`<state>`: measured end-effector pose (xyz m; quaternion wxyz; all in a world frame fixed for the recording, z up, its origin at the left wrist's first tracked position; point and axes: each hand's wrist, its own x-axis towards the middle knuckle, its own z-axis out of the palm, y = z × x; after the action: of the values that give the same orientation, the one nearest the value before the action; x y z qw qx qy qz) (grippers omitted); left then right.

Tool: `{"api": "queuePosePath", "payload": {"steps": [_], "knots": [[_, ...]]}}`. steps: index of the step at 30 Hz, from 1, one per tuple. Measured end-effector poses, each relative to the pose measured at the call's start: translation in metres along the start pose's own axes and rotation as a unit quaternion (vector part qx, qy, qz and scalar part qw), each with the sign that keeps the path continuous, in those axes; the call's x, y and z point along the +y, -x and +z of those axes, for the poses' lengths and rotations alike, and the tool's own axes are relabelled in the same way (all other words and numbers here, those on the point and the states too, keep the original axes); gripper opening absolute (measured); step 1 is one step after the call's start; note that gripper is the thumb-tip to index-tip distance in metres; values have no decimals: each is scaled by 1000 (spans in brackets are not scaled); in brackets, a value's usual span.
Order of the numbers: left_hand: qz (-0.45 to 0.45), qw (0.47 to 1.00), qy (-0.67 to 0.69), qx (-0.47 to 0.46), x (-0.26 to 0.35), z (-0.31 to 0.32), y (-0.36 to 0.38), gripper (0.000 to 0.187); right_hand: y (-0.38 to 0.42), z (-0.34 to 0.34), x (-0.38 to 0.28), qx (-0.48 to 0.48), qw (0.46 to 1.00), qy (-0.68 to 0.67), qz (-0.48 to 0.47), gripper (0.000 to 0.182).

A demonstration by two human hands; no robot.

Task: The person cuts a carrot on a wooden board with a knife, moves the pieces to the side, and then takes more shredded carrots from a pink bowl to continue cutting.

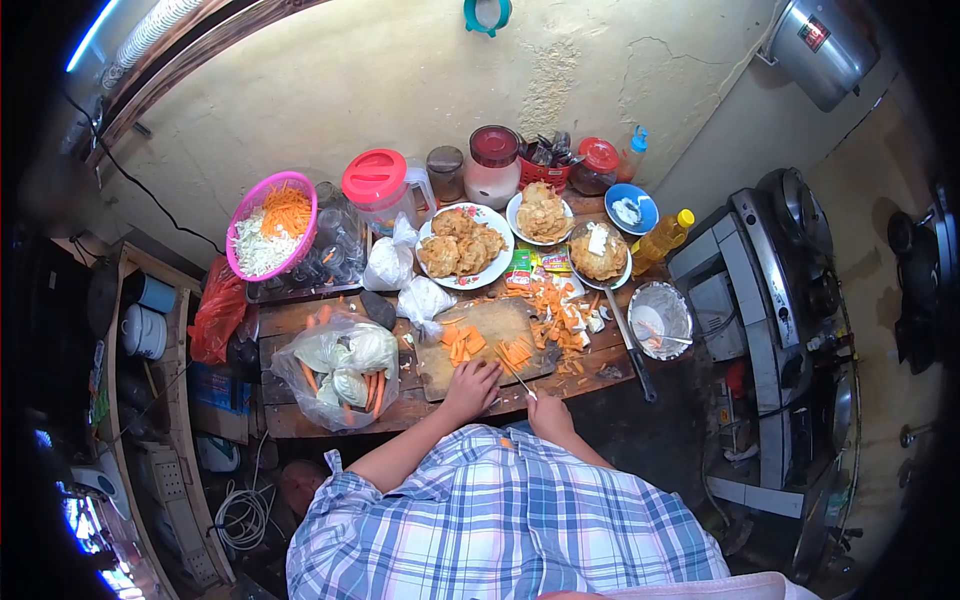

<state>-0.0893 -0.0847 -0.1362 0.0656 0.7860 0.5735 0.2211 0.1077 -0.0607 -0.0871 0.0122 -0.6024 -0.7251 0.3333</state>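
Two hands at the cutting board (435, 372): my right hand (549, 415) grips a knife (517, 375); my left hand (472, 390) rests open on the board's near edge. Cut carrot (515, 352) lies on the board, just beyond both. Beneath the board, a wooden table (285, 318); beyond it, fritters (460, 245) and a cream wall (400, 90).
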Motion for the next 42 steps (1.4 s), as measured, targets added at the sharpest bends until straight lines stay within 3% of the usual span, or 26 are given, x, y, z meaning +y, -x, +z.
{"api": "queuePosePath", "payload": {"steps": [25,42], "knots": [[9,1000,12,23,-7,4,-1,41,-12,13,-4,-36,999,29,6,29],[8,999,30,27,-9,3,-1,41,-24,32,-5,12,999,16,-38,27]]}}
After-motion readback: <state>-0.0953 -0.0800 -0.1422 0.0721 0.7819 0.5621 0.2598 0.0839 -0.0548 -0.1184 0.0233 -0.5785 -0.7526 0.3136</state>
